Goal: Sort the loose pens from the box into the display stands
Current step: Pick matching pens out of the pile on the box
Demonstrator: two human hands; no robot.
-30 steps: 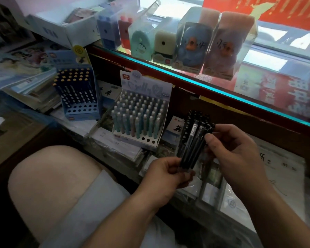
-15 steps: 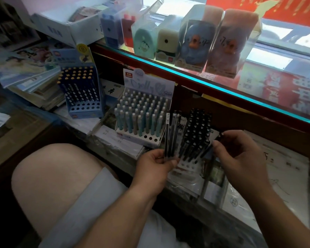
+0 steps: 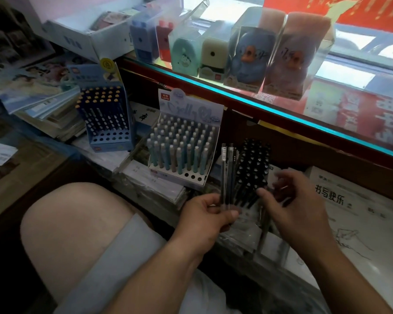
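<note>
Beside the black stand (image 3: 252,168), pens (image 3: 227,175) are pinched upright by the left hand (image 3: 204,217); the right hand (image 3: 297,207) is blurred, so its grip cannot be told.

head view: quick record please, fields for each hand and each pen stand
left hand: grips a few loose pens, held upright
right hand: beside the black pen stand, blurred, grip unclear
pastel pen stand: nearly full, three empty holes at the front
blue stand: front rows empty
</note>
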